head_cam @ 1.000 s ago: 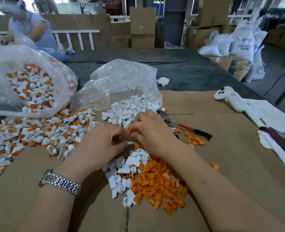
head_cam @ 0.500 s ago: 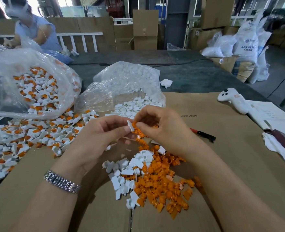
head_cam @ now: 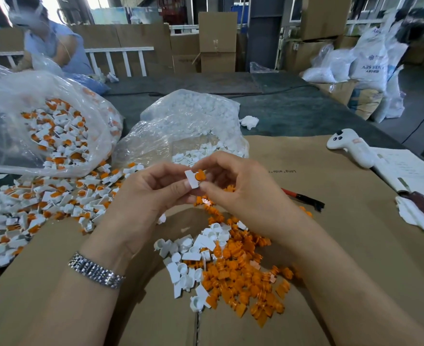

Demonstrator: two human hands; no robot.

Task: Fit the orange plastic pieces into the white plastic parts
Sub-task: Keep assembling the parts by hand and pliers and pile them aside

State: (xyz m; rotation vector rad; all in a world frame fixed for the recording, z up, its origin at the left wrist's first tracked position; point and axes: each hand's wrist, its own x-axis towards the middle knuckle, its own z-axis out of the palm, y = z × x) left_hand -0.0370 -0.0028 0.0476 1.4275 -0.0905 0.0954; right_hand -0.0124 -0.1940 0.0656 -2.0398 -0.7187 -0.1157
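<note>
My left hand (head_cam: 146,196) pinches a small white plastic part (head_cam: 191,179) raised above the cardboard. My right hand (head_cam: 241,193) pinches an orange piece (head_cam: 200,175) that touches the white part's upper right side. Below my hands lies a loose pile of orange pieces (head_cam: 246,275) with a smaller heap of white parts (head_cam: 188,258) on its left. Several more orange pieces (head_cam: 203,202) show under my right palm.
Fitted white-and-orange parts (head_cam: 43,196) spread over the table's left, spilling from a clear bag (head_cam: 46,126). A second clear bag (head_cam: 188,126) holds white parts. A red-handled tool (head_cam: 303,197), a white controller (head_cam: 350,148), papers (head_cam: 405,168) and a cloth (head_cam: 420,218) lie right. Another person (head_cam: 48,41) works at the far left.
Both hands rose from the pile with a white part and an orange piece. The two pieces have come together between my fingertips, higher than before.
</note>
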